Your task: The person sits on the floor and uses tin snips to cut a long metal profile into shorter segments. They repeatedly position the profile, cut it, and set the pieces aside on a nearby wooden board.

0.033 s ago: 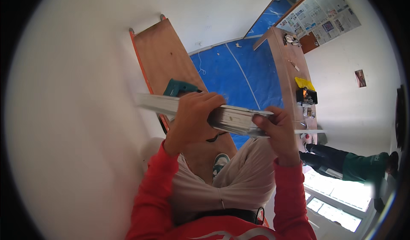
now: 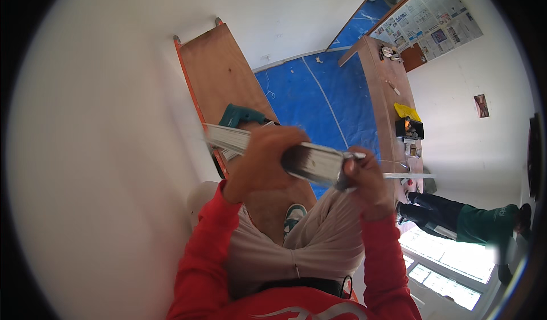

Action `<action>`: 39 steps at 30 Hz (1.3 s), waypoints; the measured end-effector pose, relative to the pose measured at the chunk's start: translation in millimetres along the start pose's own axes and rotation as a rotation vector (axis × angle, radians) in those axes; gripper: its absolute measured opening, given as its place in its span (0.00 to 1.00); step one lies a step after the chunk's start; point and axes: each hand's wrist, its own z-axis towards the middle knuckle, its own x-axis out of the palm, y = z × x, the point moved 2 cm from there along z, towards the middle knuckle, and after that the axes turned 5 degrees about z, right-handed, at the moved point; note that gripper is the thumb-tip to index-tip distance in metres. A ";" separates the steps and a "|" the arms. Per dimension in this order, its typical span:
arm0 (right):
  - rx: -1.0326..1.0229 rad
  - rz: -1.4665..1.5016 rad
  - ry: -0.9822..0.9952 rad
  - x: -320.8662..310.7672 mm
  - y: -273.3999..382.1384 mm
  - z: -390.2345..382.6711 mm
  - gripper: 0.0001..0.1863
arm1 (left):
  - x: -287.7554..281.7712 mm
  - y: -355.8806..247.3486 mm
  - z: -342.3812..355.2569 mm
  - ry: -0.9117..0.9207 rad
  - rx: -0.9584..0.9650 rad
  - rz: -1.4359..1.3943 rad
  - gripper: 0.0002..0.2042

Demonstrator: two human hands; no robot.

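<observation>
Above my lap I hold a long bundle of thin white slats (image 2: 319, 161), which looks like a gathered venetian blind. It slants down from left to right. My left hand (image 2: 266, 158) wraps over its middle, with the fingers closed on the far side. At the right my right hand (image 2: 366, 180) grips the bundle's silvery end between thumb and fingers; some motion blur hides the fingertips. Just beyond the left part of the bundle, a teal power tool (image 2: 242, 115) lies on the wooden plank (image 2: 213, 64).
The plank has an orange side rail (image 2: 191, 86) by the left wall. Blue sheeting (image 2: 307, 98) covers the floor. At right, a long wooden table (image 2: 376, 86) carries a black box (image 2: 410, 128) and tools. A person in a green top (image 2: 484, 222) stands near the bright window (image 2: 450, 263).
The bundle's left end has shifted right and its tilt has steepened. My right hand has dropped slightly with the right end. Both hands keep their hold.
</observation>
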 end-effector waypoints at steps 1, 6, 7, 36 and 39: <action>0.112 0.045 0.062 1.5 -9.0 -1.2 0.17 | 3.3 -5.6 1.8 0.017 0.044 -0.152 0.23; 0.079 -0.485 -0.085 -0.5 12.7 2.7 0.12 | 5.7 -1.0 6.1 -0.049 -0.028 0.170 0.24; -0.051 -0.711 -0.142 -0.5 26.1 5.2 0.10 | 3.2 0.3 4.4 -0.032 0.019 0.292 0.24; -0.211 -0.090 -0.214 15.0 6.3 -35.5 0.15 | -5.7 -23.0 9.3 -0.017 0.178 0.092 0.19; -0.167 -0.195 -0.218 24.5 -3.0 -31.4 0.20 | 8.7 -28.9 15.0 0.030 0.154 -0.350 0.22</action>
